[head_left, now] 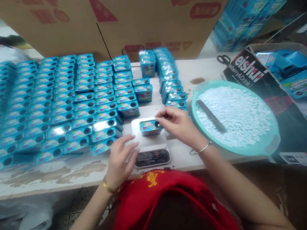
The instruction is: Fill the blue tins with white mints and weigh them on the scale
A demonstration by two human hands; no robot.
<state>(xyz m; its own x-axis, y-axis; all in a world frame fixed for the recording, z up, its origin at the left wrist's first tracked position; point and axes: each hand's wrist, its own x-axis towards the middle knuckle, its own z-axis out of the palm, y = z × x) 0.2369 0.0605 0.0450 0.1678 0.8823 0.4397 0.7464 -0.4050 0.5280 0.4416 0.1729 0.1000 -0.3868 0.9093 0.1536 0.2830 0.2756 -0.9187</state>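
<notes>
A small blue tin [150, 127] with a dark round hole at the right end of its lid rests on a white kitchen scale [137, 128]. My right hand [178, 124] is over that end of the tin, thumb and fingertips pinched together beside the hole. A small white spot shows by the fingertips, but what they hold is too small to make out. Left of the scale's black display panel [153, 158], my left hand [122, 159] hovers or rests with fingers apart and nothing in it. The display digits are unreadable.
Rows of similar blue tins [60, 99] cover the table's left. Another row of tins [170, 77], with white pieces on top, stands behind the scale. At right are a turquoise basin [271, 139] of white tablets with a flat bar [211, 115], scissors [224, 59] and an open carton [268, 93].
</notes>
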